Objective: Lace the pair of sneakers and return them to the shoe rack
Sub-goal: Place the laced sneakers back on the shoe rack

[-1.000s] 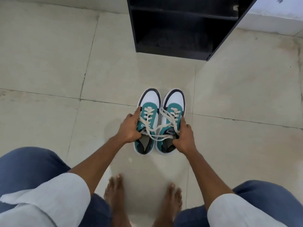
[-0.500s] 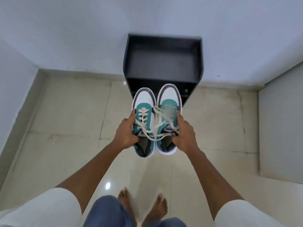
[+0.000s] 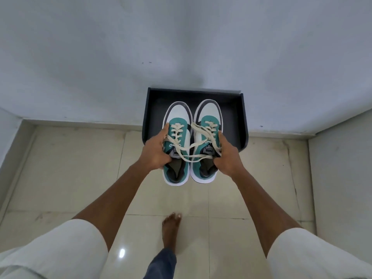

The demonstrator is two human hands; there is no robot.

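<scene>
Head view: we hold the sneakers [image 3: 189, 146] side by side in the air at the centre of the frame, toes pointing up-frame over the rack [image 3: 242, 121], whose dark top tray sits against the wall just above centre. Our left hand [image 3: 155, 153] is clamped on the outer side of the left shoe, thumb over the laces [image 3: 191, 141]; our right hand [image 3: 226, 158] is wrapped the same way round the outer side of the right shoe. Both pairs of fingers are pressed closed on the shoes, squeezing them together.

The lacing looks done, though the ends run loose and cross from one shoe to the other. We judge the step in hand to be the set-down. To do it well, we keep the soles level and the pair pressed together, carry them forward until the heels, now hanging over the floor at mid-frame, clear the tray's near edge, then lower them flat. We should mind the loose ends so they do not snag on the tray's raised sides.
</scene>
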